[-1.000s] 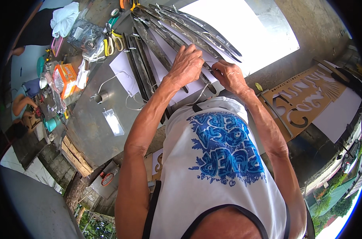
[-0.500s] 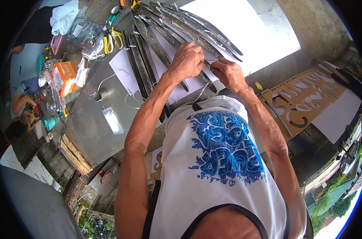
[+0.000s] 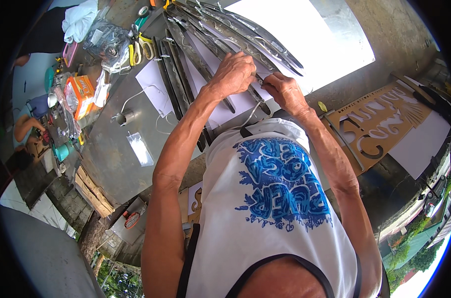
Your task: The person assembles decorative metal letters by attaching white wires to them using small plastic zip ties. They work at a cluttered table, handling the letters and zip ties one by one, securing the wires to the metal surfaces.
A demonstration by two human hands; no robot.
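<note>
Several long, dark, tapered strips (image 3: 193, 57) with silvery wire bits fastened along them lie fanned out on the table. Over one strip, my left hand (image 3: 234, 74) is closed with its fingers bent down; what they grip is hidden. My right hand (image 3: 285, 93) is close beside it, thumb and fingers pinched together at the same strip. Whatever sits in that pinch is too small to make out. A pale cord (image 3: 251, 115) trails from the near end of this strip toward my waist.
White sheets (image 3: 329, 44) lie under and beyond the strips. To the left are scissors (image 3: 145, 48), a short metal cylinder (image 3: 125, 117), a clear packet (image 3: 140, 149) and an orange box (image 3: 81, 97). A brown cut-out board (image 3: 379, 124) is at the right.
Both hands stay at the same strip with only slight finger shifts. My left forearm has moved a little to the left.
</note>
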